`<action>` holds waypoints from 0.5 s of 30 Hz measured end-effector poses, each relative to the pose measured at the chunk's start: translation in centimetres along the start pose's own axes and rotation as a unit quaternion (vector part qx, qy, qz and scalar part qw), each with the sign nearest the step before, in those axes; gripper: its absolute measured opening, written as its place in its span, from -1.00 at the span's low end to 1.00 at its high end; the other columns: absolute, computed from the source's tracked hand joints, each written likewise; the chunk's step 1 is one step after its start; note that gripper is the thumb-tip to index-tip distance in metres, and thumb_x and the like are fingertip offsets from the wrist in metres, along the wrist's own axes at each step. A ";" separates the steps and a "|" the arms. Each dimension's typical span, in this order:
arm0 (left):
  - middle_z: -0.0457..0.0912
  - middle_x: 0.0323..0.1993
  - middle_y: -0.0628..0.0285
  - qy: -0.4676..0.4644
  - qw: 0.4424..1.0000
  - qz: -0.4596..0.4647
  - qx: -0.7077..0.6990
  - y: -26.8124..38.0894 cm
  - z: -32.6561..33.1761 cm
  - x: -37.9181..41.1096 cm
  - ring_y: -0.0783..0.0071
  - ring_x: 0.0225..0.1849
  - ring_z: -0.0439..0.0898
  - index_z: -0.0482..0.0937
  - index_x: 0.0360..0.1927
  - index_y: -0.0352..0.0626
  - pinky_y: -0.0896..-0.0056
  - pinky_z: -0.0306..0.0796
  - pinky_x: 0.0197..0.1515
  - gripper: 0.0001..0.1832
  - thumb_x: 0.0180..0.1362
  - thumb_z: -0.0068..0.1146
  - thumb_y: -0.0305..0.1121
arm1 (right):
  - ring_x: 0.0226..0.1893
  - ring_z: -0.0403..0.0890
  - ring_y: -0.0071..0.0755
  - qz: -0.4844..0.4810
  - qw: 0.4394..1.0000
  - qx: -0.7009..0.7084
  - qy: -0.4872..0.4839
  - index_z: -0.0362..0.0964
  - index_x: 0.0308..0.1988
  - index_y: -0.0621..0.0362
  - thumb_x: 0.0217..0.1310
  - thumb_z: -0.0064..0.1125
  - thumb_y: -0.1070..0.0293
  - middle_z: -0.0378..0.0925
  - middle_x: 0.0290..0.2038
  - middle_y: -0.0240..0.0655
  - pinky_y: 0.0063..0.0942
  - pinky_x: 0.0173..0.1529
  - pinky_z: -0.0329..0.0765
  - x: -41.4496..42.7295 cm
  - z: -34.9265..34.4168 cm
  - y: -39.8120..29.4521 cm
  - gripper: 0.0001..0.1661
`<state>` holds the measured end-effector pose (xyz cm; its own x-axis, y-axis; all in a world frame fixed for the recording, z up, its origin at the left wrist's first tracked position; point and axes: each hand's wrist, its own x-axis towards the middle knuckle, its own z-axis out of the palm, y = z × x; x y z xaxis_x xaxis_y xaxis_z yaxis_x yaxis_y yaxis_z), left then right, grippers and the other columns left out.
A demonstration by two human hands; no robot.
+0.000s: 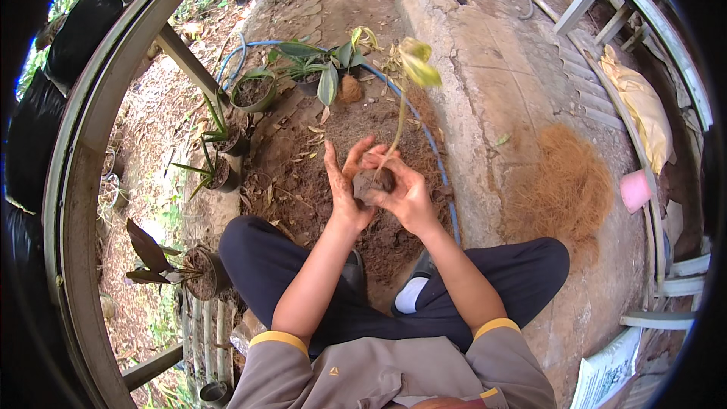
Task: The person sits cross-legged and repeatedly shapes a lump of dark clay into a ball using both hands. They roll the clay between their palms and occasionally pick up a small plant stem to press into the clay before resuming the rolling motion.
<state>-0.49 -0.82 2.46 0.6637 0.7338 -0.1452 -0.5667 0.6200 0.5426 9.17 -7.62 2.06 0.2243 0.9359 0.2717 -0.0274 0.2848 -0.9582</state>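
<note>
Between my two hands is a rounded ball of dark soil (373,185). A thin plant stem rises out of it and ends in yellow-green variegated leaves (419,63). My right hand (404,187) grips the ball, its thumb pressed along the near side and its fingers bent over the far side. My left hand (347,182) cups the ball from the left, thumb and fingers spread and smeared with soil. Below the hands lies a heap of loose brown soil (301,182) on the ground in front of my feet.
Beyond the soil stand potted plants (309,82) beside a fibre-wrapped ball (350,90). More pots (205,275) line the left. A blue hose (436,153) curves past the soil. Coconut fibre (568,187) is piled on the concrete at right, near a pink cup (635,191) and a yellowish sack (639,108).
</note>
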 end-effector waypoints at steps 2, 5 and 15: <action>0.38 0.03 0.02 0.027 0.997 -0.060 -0.042 0.1 -0.6 -0.2 0.06 0.13 0.36 0.21 0.19 -0.22 0.03 0.22 0.22 -0.09 0.08 -0.28 0.43 | -0.09 0.46 -0.38 -0.113 0.963 -0.245 0.010 0.44 -0.07 0.21 0.01 0.33 0.24 0.44 -0.12 -0.24 -0.33 0.01 0.38 0.2 0.4 -0.6 -0.52; 0.39 0.01 -0.01 0.062 0.997 -0.039 -0.039 -1.3 -0.3 -0.5 0.07 0.08 0.38 0.20 0.18 -0.26 0.02 0.30 0.16 -0.10 0.10 -0.27 0.41 | -0.10 0.47 -0.39 -0.062 0.985 -0.156 0.027 0.45 -0.12 0.22 0.03 0.30 0.25 0.46 -0.16 -0.27 -0.33 0.02 0.37 0.1 0.6 0.1 -0.58; 0.27 0.09 0.08 0.004 0.983 0.159 0.086 -4.5 0.6 -0.4 0.14 0.18 0.30 0.02 0.27 -0.04 0.08 0.22 0.22 -0.30 0.23 -0.24 0.21 | -0.04 0.39 -0.48 -0.013 0.988 0.118 0.100 0.39 -0.20 0.25 0.22 0.06 0.30 0.43 -0.14 -0.32 -0.45 0.12 0.25 -0.2 0.8 0.2 -0.76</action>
<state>2.05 -4.04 0.55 0.4619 0.8856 0.0490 -0.6540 0.3027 0.6933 8.37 -7.61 1.89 0.4159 0.8742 0.2506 -0.2400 0.3713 -0.8969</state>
